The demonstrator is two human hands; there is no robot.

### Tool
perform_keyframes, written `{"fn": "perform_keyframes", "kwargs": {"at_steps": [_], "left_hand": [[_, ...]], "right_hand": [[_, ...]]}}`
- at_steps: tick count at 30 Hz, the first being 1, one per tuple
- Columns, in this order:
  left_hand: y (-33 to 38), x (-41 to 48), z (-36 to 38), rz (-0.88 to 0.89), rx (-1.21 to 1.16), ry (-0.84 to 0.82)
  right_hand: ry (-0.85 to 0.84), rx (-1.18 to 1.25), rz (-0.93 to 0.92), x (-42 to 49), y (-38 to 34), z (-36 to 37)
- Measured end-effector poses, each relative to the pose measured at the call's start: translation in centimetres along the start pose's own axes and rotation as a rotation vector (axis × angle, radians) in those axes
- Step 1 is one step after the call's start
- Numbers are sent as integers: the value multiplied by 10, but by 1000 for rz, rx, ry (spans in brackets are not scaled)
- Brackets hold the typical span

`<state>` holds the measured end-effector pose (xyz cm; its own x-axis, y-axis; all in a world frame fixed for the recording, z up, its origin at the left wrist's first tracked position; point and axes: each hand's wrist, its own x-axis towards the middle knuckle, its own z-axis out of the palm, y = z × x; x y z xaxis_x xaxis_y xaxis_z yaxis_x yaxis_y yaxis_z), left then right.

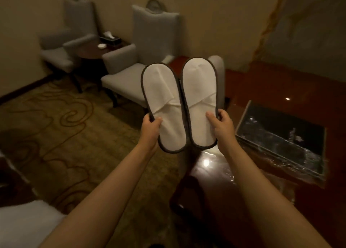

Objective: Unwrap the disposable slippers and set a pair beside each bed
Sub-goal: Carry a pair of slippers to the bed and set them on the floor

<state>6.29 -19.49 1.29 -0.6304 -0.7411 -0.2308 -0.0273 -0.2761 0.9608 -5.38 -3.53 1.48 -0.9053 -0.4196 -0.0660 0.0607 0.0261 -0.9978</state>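
Note:
Two white disposable slippers with dark trim are held up side by side in mid-air, toes pointing away, inner edges touching. My left hand grips the outer edge of the left slipper near its heel, thumb on top. My right hand grips the outer edge of the right slipper in the same way. No wrapper shows on them. A white bed corner lies at the lower left.
Two grey armchairs flank a small round table with a tissue box by the far wall. A glossy dark wooden desk on the right carries a black tray. Patterned carpet covers the floor.

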Motion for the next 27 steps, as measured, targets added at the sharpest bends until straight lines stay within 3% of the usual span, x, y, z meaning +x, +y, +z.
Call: {"fn": "perform_keyframes", "kwargs": {"at_steps": [5, 11, 19, 27], "left_hand": [[13, 12, -117, -12, -55, 96], [14, 29, -221, -43, -59, 324], [5, 69, -314, -80, -96, 612], [18, 175, -388, -133, -112, 813]], "right_hand": [[-119, 8, 26, -18, 13, 112], [-229, -57, 66, -25, 41, 231], [-388, -171, 86, -3, 76, 364], [-577, -238, 75, 76, 89, 496]]}}
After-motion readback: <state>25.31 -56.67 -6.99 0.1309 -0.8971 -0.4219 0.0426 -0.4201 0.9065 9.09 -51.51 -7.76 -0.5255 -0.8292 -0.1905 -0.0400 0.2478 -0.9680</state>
